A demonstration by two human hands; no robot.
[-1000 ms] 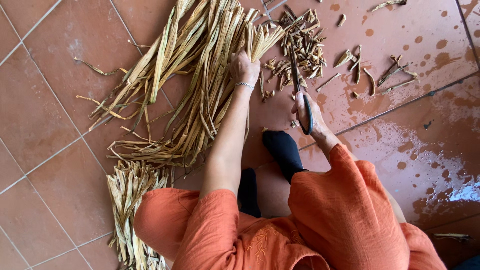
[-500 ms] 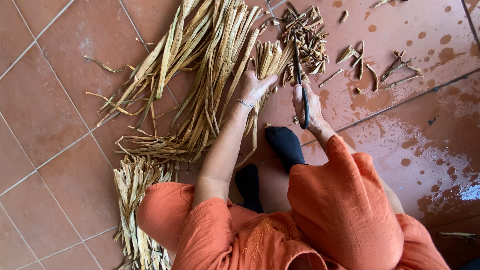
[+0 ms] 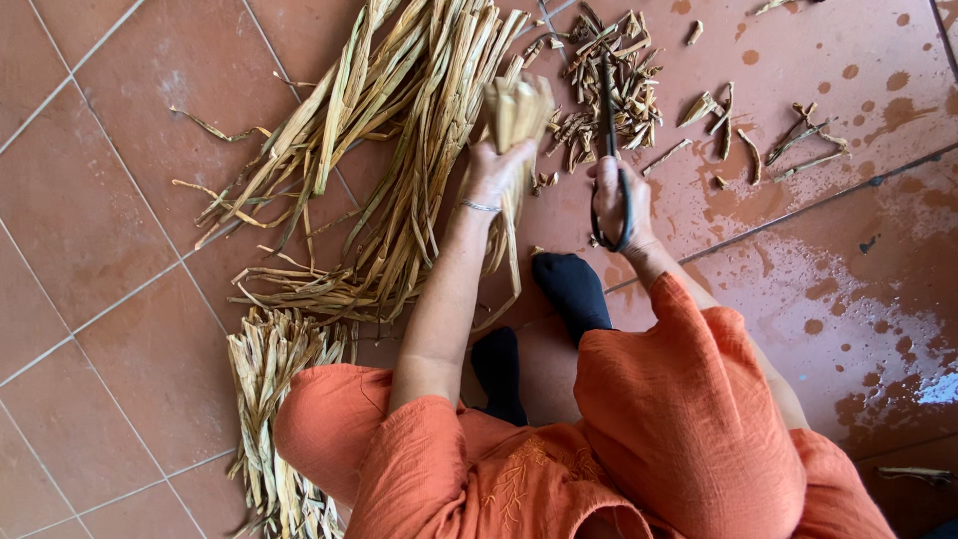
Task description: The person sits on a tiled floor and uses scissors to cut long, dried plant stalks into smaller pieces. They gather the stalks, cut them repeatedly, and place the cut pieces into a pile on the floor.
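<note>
My left hand (image 3: pixel 496 172) grips a bunch of dried straw-coloured leaf strips (image 3: pixel 519 112), its cut ends held up and pointing away from me. A thin bracelet circles that wrist. My right hand (image 3: pixel 619 205) is closed on the handles of black scissors (image 3: pixel 609 110), whose blades point away toward a heap of cut-off pieces (image 3: pixel 609 75). The two hands are a short distance apart above the tiled floor.
A large loose pile of long dried leaves (image 3: pixel 389 150) spreads to the left on terracotta tiles (image 3: pixel 110 200). A trimmed bundle (image 3: pixel 269 399) lies by my left knee. Scattered scraps (image 3: pixel 768 135) and wet patches (image 3: pixel 858 329) lie to the right. Black-socked feet (image 3: pixel 569 284) rest below the hands.
My left hand has drawn a bunch out of the pile and raised it toward the scissors. The right hand with the scissors has shifted slightly to the right.
</note>
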